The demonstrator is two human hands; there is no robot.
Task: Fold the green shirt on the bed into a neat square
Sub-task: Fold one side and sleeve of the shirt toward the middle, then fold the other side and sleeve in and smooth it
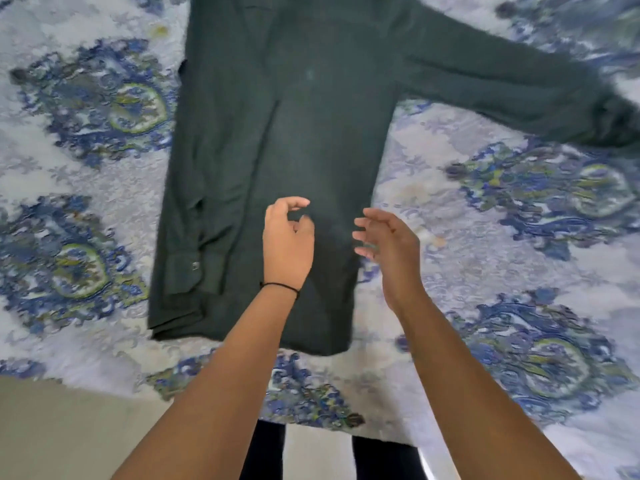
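Observation:
The dark green shirt [294, 133] lies flat on the bed, collar end far from me, hem near me. Its left sleeve is folded in along the left side, with the buttoned cuff [194, 268] near the hem. The right sleeve [502, 84] stretches out to the right. My left hand [287, 244] hovers over the lower middle of the shirt, fingers loosely curled and holding nothing. My right hand [384, 244] floats beside it near the shirt's right edge, fingers relaxed and spread, also empty.
The bed cover [502, 237] is pale with blue and green ornate medallions. The bed's near edge runs across the bottom, with beige floor [69, 438] at lower left. My dark-clothed legs [263, 455] stand against the edge.

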